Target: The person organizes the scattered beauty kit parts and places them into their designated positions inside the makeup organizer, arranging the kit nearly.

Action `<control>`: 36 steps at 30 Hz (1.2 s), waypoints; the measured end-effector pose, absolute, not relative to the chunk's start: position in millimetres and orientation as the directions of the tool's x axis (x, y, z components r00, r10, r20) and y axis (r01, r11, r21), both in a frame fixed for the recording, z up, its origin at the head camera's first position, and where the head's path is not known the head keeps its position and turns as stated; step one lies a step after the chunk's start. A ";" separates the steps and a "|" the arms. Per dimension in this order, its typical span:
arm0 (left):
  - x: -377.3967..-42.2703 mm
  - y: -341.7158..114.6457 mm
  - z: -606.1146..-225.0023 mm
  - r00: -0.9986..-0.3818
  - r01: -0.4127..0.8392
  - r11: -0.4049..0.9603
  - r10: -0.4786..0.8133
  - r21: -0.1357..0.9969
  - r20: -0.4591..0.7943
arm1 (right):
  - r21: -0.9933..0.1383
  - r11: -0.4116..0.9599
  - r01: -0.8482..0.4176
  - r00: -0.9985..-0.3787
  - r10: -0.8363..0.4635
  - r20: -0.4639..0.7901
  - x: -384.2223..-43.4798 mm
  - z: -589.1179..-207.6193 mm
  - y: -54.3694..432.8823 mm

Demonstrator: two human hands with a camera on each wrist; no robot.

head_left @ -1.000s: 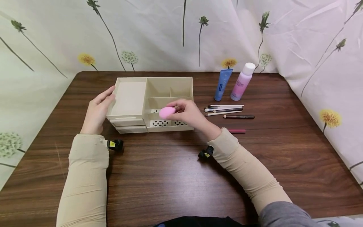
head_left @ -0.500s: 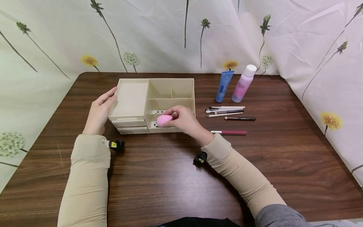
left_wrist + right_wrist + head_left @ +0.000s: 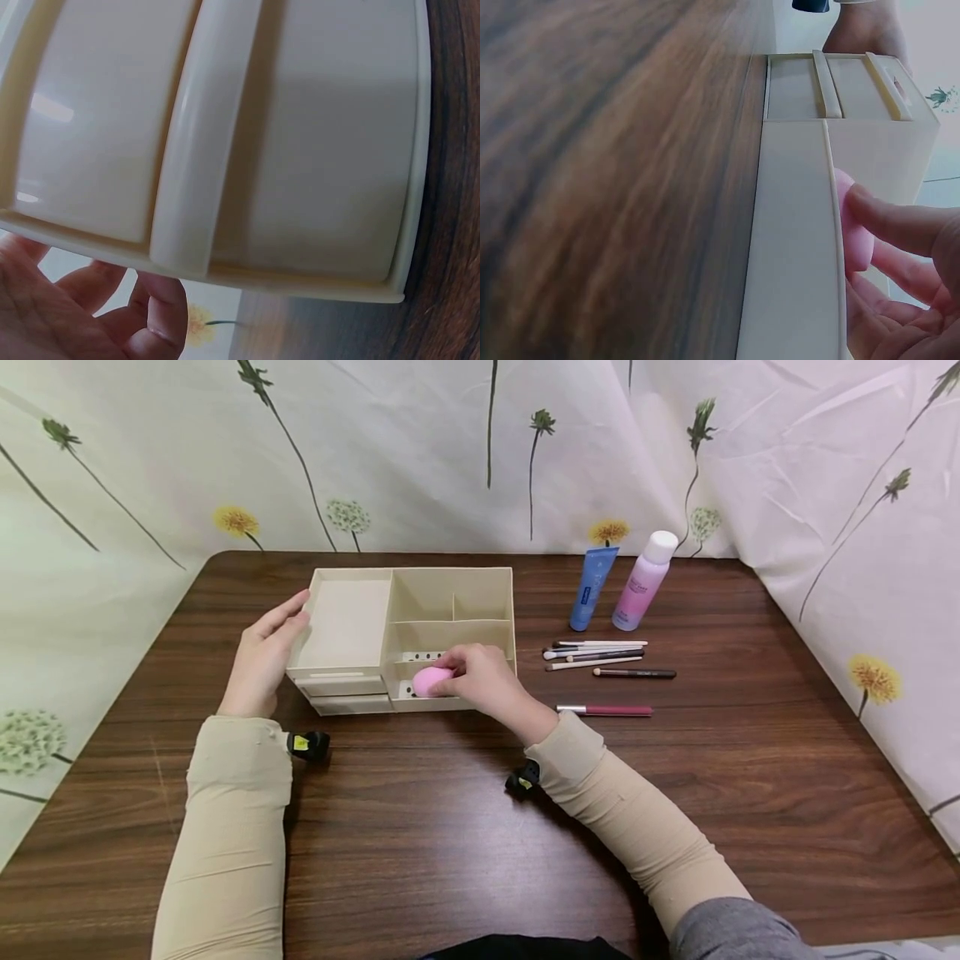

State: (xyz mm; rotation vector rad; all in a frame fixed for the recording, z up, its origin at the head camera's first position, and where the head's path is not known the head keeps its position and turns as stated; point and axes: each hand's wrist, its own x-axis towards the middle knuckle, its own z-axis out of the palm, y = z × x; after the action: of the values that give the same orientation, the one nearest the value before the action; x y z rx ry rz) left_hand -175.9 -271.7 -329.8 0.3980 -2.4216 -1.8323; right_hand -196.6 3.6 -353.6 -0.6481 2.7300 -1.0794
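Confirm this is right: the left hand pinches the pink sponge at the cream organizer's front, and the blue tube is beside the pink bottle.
Wrong hand: the head view shows the right hand pinching the pink sponge. The rest is right.

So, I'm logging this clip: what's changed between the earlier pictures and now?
The right hand, still pinching the pink egg-shaped sponge, has lowered it into the front of the cream plastic organizer; nothing was let go. The left hand stayed at the organizer's side; the blue squeeze tube, white-capped pink bottle and slim brushes stayed put.
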 end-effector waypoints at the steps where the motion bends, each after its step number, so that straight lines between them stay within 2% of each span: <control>1: -175.9 -271.6 -329.6 -0.963 -0.158 0.255 -0.254 0.954 -0.092 | -0.671 0.655 -0.347 -0.894 -0.448 0.026 -196.5 -353.2 3.1; 8: -175.8 -271.3 -329.5 -0.963 -0.155 0.260 -0.254 0.953 -0.087 | -0.651 0.665 -0.367 -0.872 -0.490 -0.009 -194.8 -351.7 1.5; 17: -175.6 -271.5 -329.3 -0.964 -0.153 0.262 -0.253 0.953 -0.085 | -0.748 0.586 -0.311 -0.874 -0.486 -0.019 -194.4 -352.0 8.0; 36: -175.2 -270.7 -328.4 -0.963 -0.156 0.232 -0.251 0.960 -0.096 | -0.826 0.494 -0.271 -0.898 -0.438 0.033 -187.2 -338.8 42.5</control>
State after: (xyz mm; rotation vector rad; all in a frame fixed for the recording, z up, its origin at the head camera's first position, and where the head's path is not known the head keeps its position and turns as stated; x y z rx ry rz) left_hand -175.2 -270.7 -328.4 0.3983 -2.4033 -1.8578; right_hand -187.2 42.5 -338.8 -0.6131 2.5541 -1.3641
